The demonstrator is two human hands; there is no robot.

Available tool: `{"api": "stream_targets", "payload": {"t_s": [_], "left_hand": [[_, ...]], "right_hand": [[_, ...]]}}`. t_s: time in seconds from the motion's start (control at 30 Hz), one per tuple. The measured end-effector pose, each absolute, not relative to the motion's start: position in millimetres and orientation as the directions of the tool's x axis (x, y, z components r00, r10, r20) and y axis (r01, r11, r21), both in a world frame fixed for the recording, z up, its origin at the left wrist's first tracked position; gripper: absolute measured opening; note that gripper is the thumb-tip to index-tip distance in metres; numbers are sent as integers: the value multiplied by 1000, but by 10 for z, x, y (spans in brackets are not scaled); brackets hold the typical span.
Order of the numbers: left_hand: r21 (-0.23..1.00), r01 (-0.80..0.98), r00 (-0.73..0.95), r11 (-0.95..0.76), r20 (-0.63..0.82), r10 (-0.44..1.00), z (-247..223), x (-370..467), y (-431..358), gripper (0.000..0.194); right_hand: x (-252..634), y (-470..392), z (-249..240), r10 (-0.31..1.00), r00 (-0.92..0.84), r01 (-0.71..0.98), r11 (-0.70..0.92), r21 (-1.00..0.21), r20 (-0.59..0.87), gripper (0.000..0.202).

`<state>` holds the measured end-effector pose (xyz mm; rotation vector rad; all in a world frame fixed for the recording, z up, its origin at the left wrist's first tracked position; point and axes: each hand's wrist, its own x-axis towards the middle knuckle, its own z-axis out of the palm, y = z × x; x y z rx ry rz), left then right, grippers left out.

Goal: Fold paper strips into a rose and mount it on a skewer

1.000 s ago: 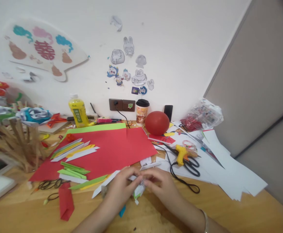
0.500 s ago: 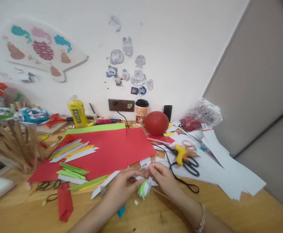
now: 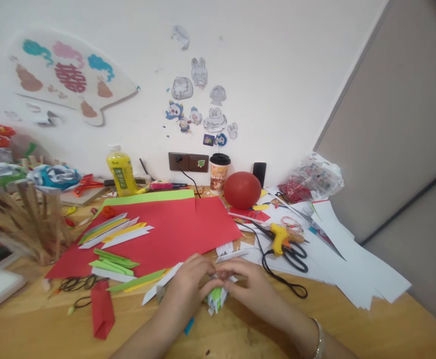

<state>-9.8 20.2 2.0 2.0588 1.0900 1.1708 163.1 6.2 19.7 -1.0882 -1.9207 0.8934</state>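
Between my two hands, above the front of the wooden table, is a small folded-paper piece (image 3: pixel 215 301) in green and white, with pointed layers showing below the fingers. My left hand (image 3: pixel 191 284) curls round its left side, thumb and fingers closed on it. From the right, my right hand (image 3: pixel 246 284) pinches its upper right part, fingertips meeting those of the left. The top of the piece is covered by the fingers. Folded white paper strips (image 3: pixel 161 283) lie just left of my left hand. A blue paper scrap (image 3: pixel 188 326) pokes out under that wrist.
Red paper sheets (image 3: pixel 180 234) with folded strips (image 3: pixel 116 230) cover the middle. A yellow glue gun (image 3: pixel 279 238), black-handled scissors (image 3: pixel 296 255) and white paper (image 3: pixel 367 269) lie right. Behind stand a red balloon (image 3: pixel 242 190), a cup (image 3: pixel 219 173) and a yellow bottle (image 3: pixel 122 172). Wooden sticks (image 3: pixel 34 219) stand left.
My hands have turned the folded-paper piece and shifted slightly left with it. My right fingers now reach further over its top. The view has moved a little.
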Motion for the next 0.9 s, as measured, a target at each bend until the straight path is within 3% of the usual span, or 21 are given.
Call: {"api": "stream_targets", "payload": {"t_s": [0.17,0.47,0.53,0.63,0.77,0.9], "left_hand": [[652,469,322,-596,501,803,-21,-113,215,17],[357,544,438,-759,651,620,-64,-122,193,26],[398,529,456,-749,611,647,-53,-117,189,28],[575,476,476,-665,467,745,-41,-114,193,31],[839,407,395,-362,196,898,-20,-97,209,25],[967,238,449,-86,-32,893,17,-79,229,18]], "right_hand": [[1615,81,109,881,-362,383,438,-813,304,19],[1618,104,22,930,-312,337,300,-893,194,6],[1632,117,26,930,-323,332,284,-899,174,7],[1647,124,58,919,-367,311,266,-912,143,8],[1657,102,122,920,-384,259,185,-948,74,9],[1678,97,135,922,-383,187,20,-982,-54,13]]}}
